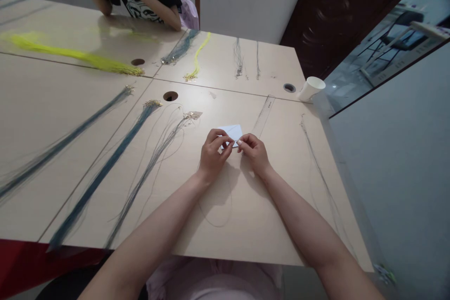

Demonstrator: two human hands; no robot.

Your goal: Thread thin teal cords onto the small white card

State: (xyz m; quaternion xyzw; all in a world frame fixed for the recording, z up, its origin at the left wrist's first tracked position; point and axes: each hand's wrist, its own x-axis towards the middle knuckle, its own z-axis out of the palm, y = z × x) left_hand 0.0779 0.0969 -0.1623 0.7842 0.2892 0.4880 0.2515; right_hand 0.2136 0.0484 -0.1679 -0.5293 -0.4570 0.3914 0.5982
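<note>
At centre of pale wooden surface (246,206): left hand (213,152) and right hand (253,151) pinch small white paper card (232,131) between fingertips, card just beyond both.

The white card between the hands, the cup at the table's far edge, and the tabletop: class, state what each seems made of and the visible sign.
White card: likely thin paper or card, matt, flat with crisp edges. Cup: probably paper, matt white, lying tipped. Tabletop: looks like pale wood-grain laminate, smooth, with a soft sheen.
</note>
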